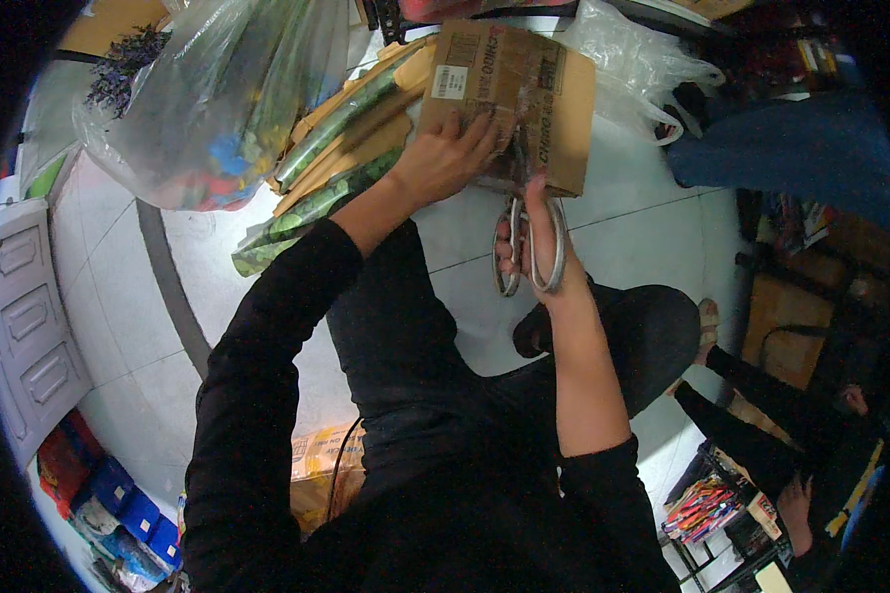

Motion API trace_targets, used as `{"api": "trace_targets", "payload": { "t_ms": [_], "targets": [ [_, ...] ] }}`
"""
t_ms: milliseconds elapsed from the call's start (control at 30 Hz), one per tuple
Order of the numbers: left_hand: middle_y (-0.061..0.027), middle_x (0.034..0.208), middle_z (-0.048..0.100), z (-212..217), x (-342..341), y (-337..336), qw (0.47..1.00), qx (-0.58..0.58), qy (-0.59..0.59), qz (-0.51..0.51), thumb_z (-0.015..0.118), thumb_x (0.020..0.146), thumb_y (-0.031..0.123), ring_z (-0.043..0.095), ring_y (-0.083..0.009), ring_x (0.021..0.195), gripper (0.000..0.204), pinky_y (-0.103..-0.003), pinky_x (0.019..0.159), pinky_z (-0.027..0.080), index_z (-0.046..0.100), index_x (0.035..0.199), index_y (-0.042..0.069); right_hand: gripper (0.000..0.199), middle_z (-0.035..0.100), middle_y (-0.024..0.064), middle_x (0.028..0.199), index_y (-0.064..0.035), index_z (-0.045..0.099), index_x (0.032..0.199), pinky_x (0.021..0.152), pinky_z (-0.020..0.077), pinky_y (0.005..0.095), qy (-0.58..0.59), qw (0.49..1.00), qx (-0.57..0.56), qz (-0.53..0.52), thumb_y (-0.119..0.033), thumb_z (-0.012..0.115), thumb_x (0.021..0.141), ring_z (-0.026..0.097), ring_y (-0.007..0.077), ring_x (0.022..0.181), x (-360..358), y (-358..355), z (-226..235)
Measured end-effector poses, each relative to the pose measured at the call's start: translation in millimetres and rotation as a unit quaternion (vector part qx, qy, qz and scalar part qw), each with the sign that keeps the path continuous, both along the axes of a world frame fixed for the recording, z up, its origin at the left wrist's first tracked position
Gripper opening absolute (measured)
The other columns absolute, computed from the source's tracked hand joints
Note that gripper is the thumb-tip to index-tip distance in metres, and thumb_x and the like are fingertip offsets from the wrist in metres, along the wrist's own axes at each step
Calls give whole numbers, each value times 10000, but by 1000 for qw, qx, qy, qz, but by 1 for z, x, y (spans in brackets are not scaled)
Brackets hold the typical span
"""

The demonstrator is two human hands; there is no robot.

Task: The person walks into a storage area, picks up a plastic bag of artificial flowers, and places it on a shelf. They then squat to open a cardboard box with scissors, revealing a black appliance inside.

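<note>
A brown cardboard box point(564, 109) with printing and a white label stands tilted in front of me. My left hand point(452, 158) lies against its near left side, fingers spread on the cardboard. In my right hand point(536, 247) is a pair of scissors point(560, 259) with large metal loop handles, the fingers wrapped through and around them. The blades point away from me against the box's taped seam. Where their tips end I cannot make out.
Folded cardboard and green patterned sheets point(316, 193) lie left of the box. A large clear plastic bag point(237, 109) stands beyond them, a clear carrier bag point(643, 59) at the right. Another person's hand point(794, 509) shows lower right, near a rack of colourful items point(704, 509).
</note>
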State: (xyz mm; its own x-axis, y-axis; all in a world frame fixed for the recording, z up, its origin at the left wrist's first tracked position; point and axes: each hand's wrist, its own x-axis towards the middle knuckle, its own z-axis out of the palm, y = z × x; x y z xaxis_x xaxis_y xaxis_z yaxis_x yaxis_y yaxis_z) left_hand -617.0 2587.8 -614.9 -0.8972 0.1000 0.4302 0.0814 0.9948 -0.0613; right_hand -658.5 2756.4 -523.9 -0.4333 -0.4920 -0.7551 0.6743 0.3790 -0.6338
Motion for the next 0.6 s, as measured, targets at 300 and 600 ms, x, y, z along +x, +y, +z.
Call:
{"api": "trace_targets", "payload": {
  "t_ms": [300, 600],
  "targets": [
    [-132, 1081, 491, 6, -3, 6, 999, 4, -50, 4, 473, 771, 236, 526, -375, 875, 414, -388, 670, 480, 456, 1124, 20, 562, 422, 17, 571, -107, 399, 828, 361, 345, 216, 49, 998, 20, 22, -654, 450, 713, 435, 94, 454, -19, -8, -14],
    [-152, 1103, 473, 4, -2, 5, 1000, 18, -17, -10, 475, 760, 226, 523, -387, 866, 407, -374, 618, 502, 461, 1103, 6, 473, 398, -4, 555, -104, 407, 898, 339, 316, 205, 106, 994, 34, -10, -532, 536, 744, 396, 72, 412, -13, -14, -19]
  ]
}}
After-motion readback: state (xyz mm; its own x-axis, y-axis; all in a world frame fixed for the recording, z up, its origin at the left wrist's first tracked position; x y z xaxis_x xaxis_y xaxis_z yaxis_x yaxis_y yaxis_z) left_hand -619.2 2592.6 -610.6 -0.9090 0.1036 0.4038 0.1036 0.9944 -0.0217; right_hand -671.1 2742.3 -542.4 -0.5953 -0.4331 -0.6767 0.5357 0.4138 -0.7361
